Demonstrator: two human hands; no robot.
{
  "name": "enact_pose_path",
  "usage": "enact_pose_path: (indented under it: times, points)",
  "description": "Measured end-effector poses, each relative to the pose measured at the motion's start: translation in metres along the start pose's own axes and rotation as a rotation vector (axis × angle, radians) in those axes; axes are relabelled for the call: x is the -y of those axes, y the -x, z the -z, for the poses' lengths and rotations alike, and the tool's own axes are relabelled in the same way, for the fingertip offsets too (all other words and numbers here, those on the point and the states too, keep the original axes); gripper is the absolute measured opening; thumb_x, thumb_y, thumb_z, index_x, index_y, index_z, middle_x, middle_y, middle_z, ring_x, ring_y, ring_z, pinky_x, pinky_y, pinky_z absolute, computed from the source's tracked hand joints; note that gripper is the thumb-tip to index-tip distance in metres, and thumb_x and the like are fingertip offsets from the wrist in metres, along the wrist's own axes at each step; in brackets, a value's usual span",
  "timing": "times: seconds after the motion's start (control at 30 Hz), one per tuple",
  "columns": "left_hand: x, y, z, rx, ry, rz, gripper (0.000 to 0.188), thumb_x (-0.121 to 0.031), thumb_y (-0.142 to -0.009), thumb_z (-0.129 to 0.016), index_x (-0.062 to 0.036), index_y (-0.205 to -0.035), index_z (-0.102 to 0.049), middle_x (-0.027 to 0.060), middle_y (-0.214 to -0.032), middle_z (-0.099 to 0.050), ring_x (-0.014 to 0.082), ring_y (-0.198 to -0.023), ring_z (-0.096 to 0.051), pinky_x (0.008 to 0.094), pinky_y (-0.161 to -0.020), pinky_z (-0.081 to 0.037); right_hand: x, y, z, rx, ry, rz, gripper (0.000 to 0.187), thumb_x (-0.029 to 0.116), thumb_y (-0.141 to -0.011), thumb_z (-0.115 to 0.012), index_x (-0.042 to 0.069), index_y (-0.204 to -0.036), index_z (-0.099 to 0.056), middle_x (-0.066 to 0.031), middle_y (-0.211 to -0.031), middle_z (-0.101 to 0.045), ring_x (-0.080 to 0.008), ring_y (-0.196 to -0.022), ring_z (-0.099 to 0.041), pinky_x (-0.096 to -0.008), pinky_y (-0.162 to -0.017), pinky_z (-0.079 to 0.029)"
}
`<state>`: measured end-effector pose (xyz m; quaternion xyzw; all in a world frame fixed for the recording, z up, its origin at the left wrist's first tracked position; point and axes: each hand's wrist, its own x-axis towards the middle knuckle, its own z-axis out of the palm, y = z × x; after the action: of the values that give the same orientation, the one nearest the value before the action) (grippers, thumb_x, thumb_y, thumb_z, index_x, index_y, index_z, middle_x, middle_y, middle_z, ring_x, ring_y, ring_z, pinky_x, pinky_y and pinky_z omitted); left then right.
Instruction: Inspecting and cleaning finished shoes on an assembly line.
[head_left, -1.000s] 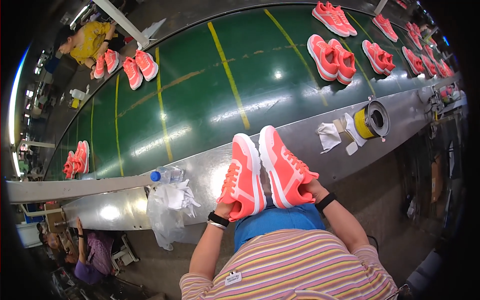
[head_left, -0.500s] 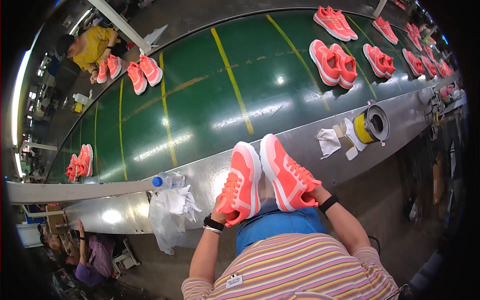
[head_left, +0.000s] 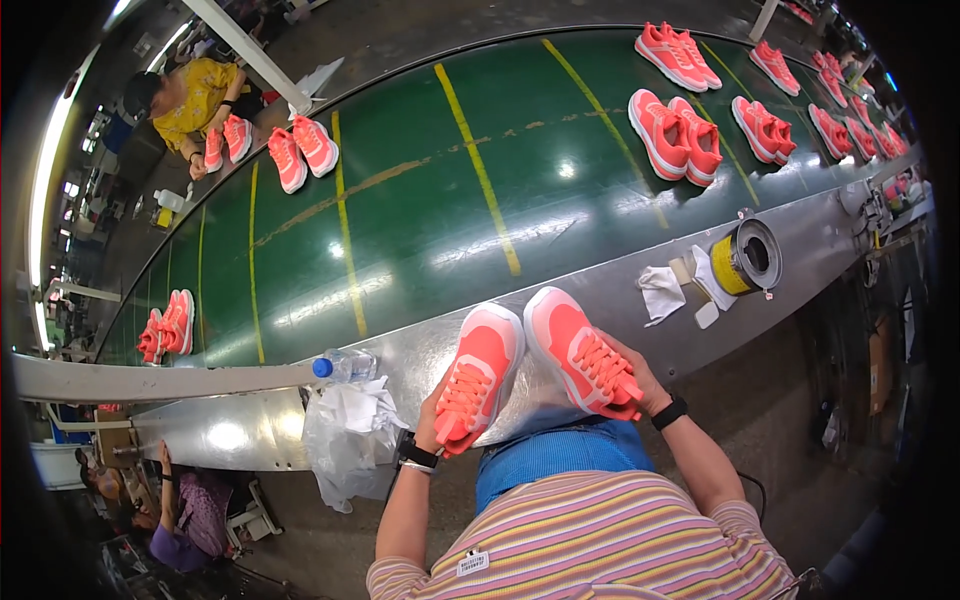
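Observation:
I hold a pair of coral-pink sneakers with white soles above the metal ledge, one in each hand, toes pointing away from me. My left hand (head_left: pixel 429 424) is closed round the heel end of the left sneaker (head_left: pixel 482 362). Round the outer side and heel of the right sneaker (head_left: pixel 577 345) my right hand (head_left: pixel 643 378) is closed. Both shoes show their laced uppers, with the toes close together. My fingers are partly hidden behind the shoes.
Beyond the metal ledge (head_left: pixel 430 350) runs a green conveyor belt (head_left: pixel 400 220) with yellow lines and several pink pairs. A tape roll (head_left: pixel 745 258) and white cloths (head_left: pixel 660 293) lie right. Left are a bottle (head_left: pixel 345 364), a plastic bag (head_left: pixel 340 450) and a rail. A co-worker (head_left: pixel 195 100) handles shoes across the belt.
Both sneakers have tilted so their laces and tops face up more, and their soles show less. They sit slightly lower in the picture. The whole view has shifted a little.

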<state>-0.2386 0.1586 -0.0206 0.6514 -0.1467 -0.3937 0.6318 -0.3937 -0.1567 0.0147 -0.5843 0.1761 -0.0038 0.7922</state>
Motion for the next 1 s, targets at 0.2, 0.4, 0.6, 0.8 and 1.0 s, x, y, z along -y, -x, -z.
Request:
enact_pose_path:
  times: [0.2,0.4,0.6,0.8,1.0]
  points:
    - [-0.028,-0.001,-0.008,-0.264,-0.585,-0.323,0.061,-0.015,-0.076,-0.063,-0.0067,-0.131,-0.038,0.0160,-0.120,-0.044,0.0249,-0.106,-0.047,0.0338,-0.089,-0.039,-0.005,0.003,0.001,-0.187,0.597,0.341,0.069,0.018,-0.064,-0.073,0.011,-0.126,-0.045,-0.0140,-0.120,-0.044,-0.0269,-0.111,-0.044,-0.0344,-0.095,-0.035]
    - [-0.021,0.001,-0.018,-0.461,-0.972,-0.364,0.074,-0.017,-0.063,-0.070,-0.0104,-0.130,-0.040,0.0188,-0.114,-0.043,0.0342,-0.104,-0.041,0.0421,-0.090,-0.032,-0.001,0.004,-0.010,-0.307,1.018,0.405,0.064,0.019,-0.063,-0.069,0.017,-0.123,-0.050,-0.0163,-0.118,-0.044,-0.0317,-0.108,-0.042,-0.0410,-0.094,-0.030]
    - [-0.005,-0.005,-0.053,-0.543,-1.278,-0.226,0.088,-0.024,-0.057,-0.073,-0.0066,-0.133,-0.032,0.0244,-0.113,-0.038,0.0382,-0.105,-0.037,0.0469,-0.091,-0.027,-0.017,-0.007,-0.039,-0.308,1.323,0.330,0.071,0.015,-0.059,-0.067,0.021,-0.126,-0.045,-0.0204,-0.121,-0.037,-0.0359,-0.112,-0.035,-0.0466,-0.096,-0.026]
    - [-0.012,-0.009,-0.061,-0.305,-0.973,-0.140,0.095,-0.030,-0.058,-0.077,-0.0023,-0.134,-0.026,0.0238,-0.114,-0.038,0.0374,-0.103,-0.040,0.0453,-0.090,-0.032,-0.012,-0.011,-0.033,-0.200,1.236,0.299,0.074,0.025,-0.060,-0.075,0.017,-0.126,-0.044,-0.0196,-0.119,-0.037,-0.0348,-0.110,-0.037,-0.0446,-0.094,-0.030]
    - [-0.002,-0.024,-0.036,-0.257,-0.773,-0.183,0.080,-0.026,-0.071,-0.070,0.0011,-0.132,-0.027,0.0260,-0.113,-0.044,0.0349,-0.105,-0.044,0.0396,-0.092,-0.037,-0.005,-0.016,0.007,-0.421,0.841,0.264,0.042,0.015,-0.073,-0.065,0.007,-0.113,-0.054,-0.0138,-0.102,-0.052,-0.0288,-0.097,-0.051,-0.0357,-0.087,-0.039]
